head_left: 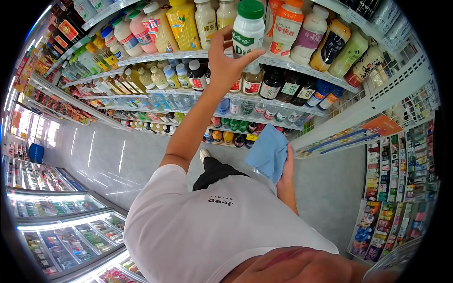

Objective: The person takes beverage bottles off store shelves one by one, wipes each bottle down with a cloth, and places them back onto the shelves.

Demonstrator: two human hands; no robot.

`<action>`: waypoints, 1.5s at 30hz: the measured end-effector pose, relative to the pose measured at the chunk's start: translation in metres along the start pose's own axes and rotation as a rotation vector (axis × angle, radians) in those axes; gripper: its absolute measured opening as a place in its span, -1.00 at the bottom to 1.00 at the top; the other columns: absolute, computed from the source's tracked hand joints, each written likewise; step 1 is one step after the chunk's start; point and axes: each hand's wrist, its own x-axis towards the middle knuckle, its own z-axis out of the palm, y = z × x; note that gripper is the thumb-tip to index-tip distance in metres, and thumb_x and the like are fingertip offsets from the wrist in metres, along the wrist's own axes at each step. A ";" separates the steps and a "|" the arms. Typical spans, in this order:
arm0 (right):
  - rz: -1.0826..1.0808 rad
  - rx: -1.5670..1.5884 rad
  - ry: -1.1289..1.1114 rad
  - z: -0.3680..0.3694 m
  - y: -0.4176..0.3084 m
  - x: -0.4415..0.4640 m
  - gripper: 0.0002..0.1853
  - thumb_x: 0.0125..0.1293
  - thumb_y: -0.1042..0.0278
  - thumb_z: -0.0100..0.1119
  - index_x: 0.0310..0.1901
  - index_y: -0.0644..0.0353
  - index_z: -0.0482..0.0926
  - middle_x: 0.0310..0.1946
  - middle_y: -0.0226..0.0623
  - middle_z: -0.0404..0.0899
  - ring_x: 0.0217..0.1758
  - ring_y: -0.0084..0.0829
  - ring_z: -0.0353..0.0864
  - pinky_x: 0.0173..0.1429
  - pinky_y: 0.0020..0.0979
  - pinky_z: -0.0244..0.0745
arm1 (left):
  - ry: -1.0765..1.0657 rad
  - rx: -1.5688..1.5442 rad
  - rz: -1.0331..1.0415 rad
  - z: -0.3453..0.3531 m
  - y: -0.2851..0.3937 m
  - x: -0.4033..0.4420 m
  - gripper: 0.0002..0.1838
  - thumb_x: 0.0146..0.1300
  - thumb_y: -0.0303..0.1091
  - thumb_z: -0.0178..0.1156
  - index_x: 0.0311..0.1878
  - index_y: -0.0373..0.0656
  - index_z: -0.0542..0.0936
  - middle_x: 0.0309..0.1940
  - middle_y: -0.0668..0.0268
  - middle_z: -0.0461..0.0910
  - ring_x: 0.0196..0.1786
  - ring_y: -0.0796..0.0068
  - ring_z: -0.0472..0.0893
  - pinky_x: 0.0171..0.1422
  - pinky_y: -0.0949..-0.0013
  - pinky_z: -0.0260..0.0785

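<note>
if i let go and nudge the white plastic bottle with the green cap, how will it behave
Taller than wide and rounded, the white plastic bottle with the green cap could tip and roll. It seems fairly stiff: no dents show near the left hand.

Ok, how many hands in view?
2: left hand near top centre, gripping the green-capped white bottle; right hand lower down, holding the blue cloth. No other hands show.

Left hand (pixel 227 63) high, right hand (pixel 287 170) low
</note>
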 end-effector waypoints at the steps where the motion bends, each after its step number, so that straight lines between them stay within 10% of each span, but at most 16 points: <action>1: -0.001 0.003 0.003 0.002 0.001 -0.002 -0.37 0.56 -0.15 -0.01 0.41 0.19 0.40 0.34 -0.22 0.53 0.34 -0.25 0.56 0.43 -0.25 0.44 | 0.009 0.070 0.045 0.000 -0.001 0.005 -0.11 -0.03 -0.06 0.67 0.27 -0.30 0.43 0.09 0.15 0.55 0.03 0.34 0.63 0.12 0.27 0.51; 32: -0.017 0.066 -0.022 0.000 0.013 -0.009 -0.41 0.54 -0.08 0.04 0.36 0.22 0.46 0.31 -0.20 0.57 0.31 -0.23 0.58 0.45 -0.24 0.42 | 0.137 0.471 0.139 0.064 -0.030 0.034 -0.16 0.30 0.09 0.37 0.40 -0.33 0.31 0.06 -0.11 0.60 0.02 -0.14 0.65 0.01 0.02 0.54; 45: -0.015 0.035 -0.006 0.000 0.007 -0.006 -0.43 0.54 -0.05 0.03 0.36 0.22 0.46 0.28 -0.20 0.58 0.30 -0.23 0.60 0.42 -0.24 0.45 | -0.035 0.293 0.136 0.052 -0.027 0.022 -0.16 0.25 -0.36 0.29 0.52 -0.40 0.13 0.27 -0.29 0.41 0.27 -0.24 0.49 0.33 -0.04 0.39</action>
